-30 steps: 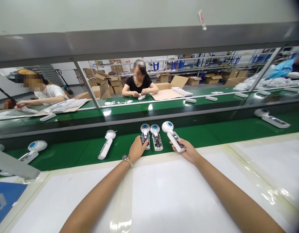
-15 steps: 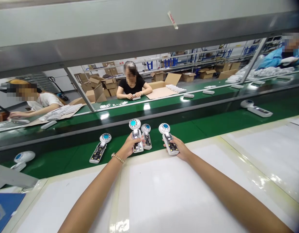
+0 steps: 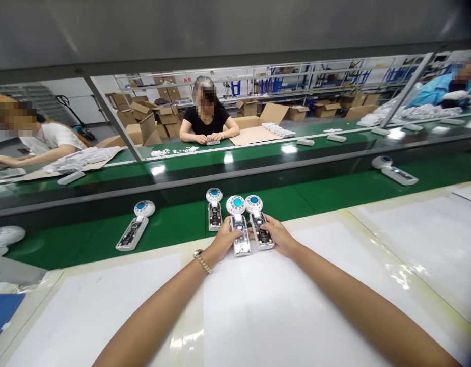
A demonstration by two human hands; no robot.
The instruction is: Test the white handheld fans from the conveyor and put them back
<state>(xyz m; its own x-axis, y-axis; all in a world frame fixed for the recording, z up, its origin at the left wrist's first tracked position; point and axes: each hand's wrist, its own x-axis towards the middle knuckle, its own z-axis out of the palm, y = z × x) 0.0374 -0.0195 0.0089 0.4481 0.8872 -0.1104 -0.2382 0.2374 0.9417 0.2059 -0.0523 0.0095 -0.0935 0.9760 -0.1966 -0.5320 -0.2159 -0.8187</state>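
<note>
My left hand [image 3: 222, 241] is closed round the handle of a white handheld device [image 3: 242, 246], thumb across its front. The device has a round head with a blue centre and a handle with a clear front showing the inside parts. My right hand [image 3: 280, 236] grips a similar handheld device [image 3: 264, 238], whose dark circuit board shows. Both are held side by side over the near edge of the white worktop, their heads close together. Just beyond my left hand, a third such device [image 3: 215, 215] lies on the green conveyor belt [image 3: 182, 216].
More of these devices lie on the belt, one to the left [image 3: 133, 233] and one to the right [image 3: 399, 174]. A metal beam [image 3: 235, 30] crosses overhead. Co-workers sit across the line, one with an open carton [image 3: 273, 114]. A blue board [image 3: 4, 313] lies at lower left.
My left hand has moved right with its device, next to the one in my right hand. The device formerly beside it now lies apart on the belt, further left; the view has shifted.
</note>
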